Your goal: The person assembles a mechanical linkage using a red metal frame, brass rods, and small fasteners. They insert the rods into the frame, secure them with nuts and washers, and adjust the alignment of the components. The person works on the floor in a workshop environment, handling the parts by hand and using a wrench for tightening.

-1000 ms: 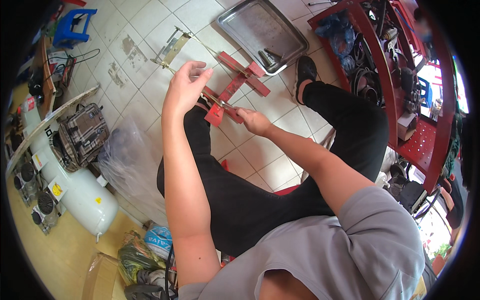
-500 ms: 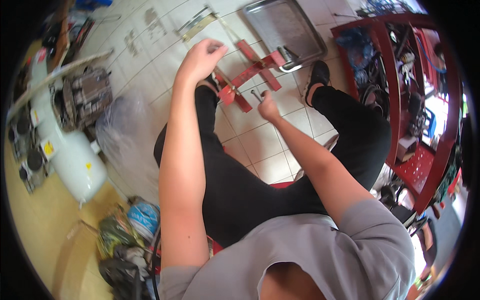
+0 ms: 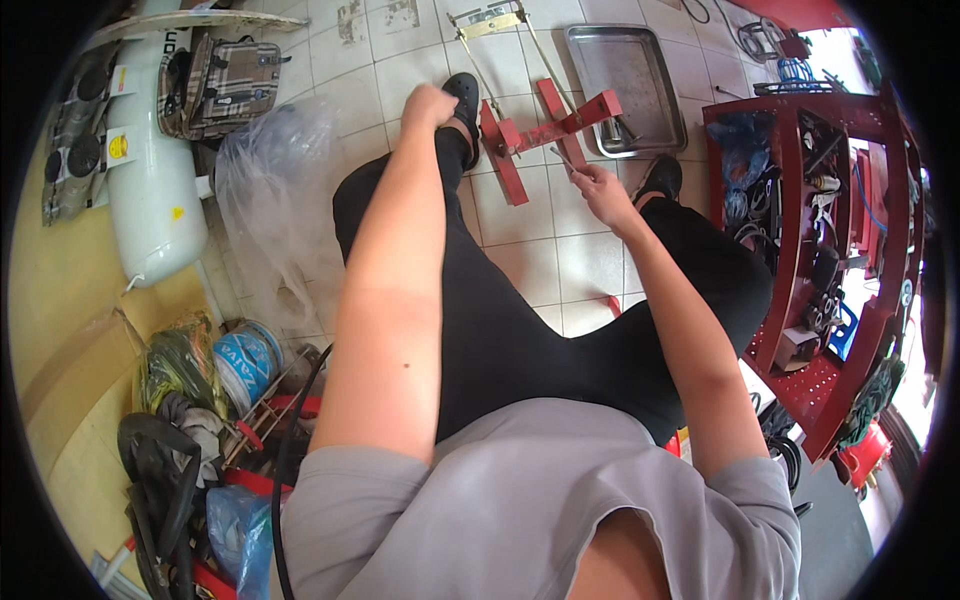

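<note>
A red metal stand (image 3: 547, 134) sits on the tiles between my feet. Two thin rods run from it to a brass-coloured bracket (image 3: 492, 24) at the far side. Just left of the stand, over my shoe, is my left hand (image 3: 430, 106); its fingers are curled closed, and anything inside them is hidden. At the stand's near right side, my right hand (image 3: 604, 196) grips a slim metal tool (image 3: 564, 159), whose exact kind I cannot make out. The tool's tip points toward the red crossbar.
A metal tray (image 3: 640, 90) lies beyond the stand on the right, with small metal parts at its near end. A red shelf rack (image 3: 770, 105) full of tools stands at the right. Left are a plastic bag (image 3: 272, 185), a checked bag (image 3: 235, 85) and a white tank (image 3: 160, 200).
My view has shifted, so the scene sits differently in the picture. My left hand has come down from above the stand to its left side. My right hand still holds the tool.
</note>
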The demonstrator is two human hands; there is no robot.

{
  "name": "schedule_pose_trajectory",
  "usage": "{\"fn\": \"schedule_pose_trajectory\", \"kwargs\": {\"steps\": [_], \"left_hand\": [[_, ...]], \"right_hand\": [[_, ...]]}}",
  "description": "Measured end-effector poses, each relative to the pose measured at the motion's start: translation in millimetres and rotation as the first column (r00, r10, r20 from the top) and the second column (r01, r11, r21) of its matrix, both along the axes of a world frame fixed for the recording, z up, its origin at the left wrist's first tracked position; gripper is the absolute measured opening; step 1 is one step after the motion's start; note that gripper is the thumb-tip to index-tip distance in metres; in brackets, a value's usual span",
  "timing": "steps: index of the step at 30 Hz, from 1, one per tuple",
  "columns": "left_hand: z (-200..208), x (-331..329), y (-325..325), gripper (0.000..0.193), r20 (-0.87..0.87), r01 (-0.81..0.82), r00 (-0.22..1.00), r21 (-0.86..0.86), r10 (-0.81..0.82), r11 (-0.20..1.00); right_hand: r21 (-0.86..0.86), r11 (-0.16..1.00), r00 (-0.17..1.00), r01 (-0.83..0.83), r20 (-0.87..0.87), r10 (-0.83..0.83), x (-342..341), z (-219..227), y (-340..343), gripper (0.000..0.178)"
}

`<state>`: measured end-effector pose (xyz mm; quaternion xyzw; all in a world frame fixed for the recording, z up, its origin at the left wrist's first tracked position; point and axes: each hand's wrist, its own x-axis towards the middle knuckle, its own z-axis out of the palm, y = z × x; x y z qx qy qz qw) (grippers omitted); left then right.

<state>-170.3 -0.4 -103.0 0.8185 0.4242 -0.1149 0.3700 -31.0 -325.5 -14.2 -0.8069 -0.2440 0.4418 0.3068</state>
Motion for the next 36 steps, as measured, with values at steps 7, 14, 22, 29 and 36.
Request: {"fn": "schedule_pose_trajectory", "kwargs": {"steps": [7, 14, 22, 29, 36], "left_hand": [[-59.6, 17.0, -146.6, 0.029, -0.269, -0.784, 0.489, -0.551, 0.829, 0.284], [-46.8, 12.2, -161.7, 0.022, -0.162, -0.726, 0.386, -0.661, 0.908, 0.19], [-81.4, 2.9, -166.7, 0.013, -0.071, -0.711, 0.468, -0.622, 0.881, 0.328], [-91.8, 5.7, -171.9, 0.024, 0.103, -0.598, 0.655, -0.535, 0.748, 0.597], [-143.4, -10.5, -171.9, 0.014, 0.162, -0.731, 0.584, -0.323, 0.796, 0.602]], "right_hand": [[0.08, 0.994, 0.986, 0.071, -0.157, -0.057, 9.8, 105.4, -28.9, 0.037], [0.11, 0.994, 0.995, -0.027, -0.094, 0.037, 23.7, 90.6, -15.5, 0.039], [0.139, 0.988, 0.99, -0.062, -0.117, 0.079, 24.1, 70.6, 28.6, 0.039], [0.134, 0.989, 0.988, -0.062, -0.131, 0.08, 18.0, 57.6, 31.2, 0.04], [0.08, 0.988, 0.974, -0.13, -0.177, 0.142, 10.0, 70.1, 47.6, 0.039]]}}
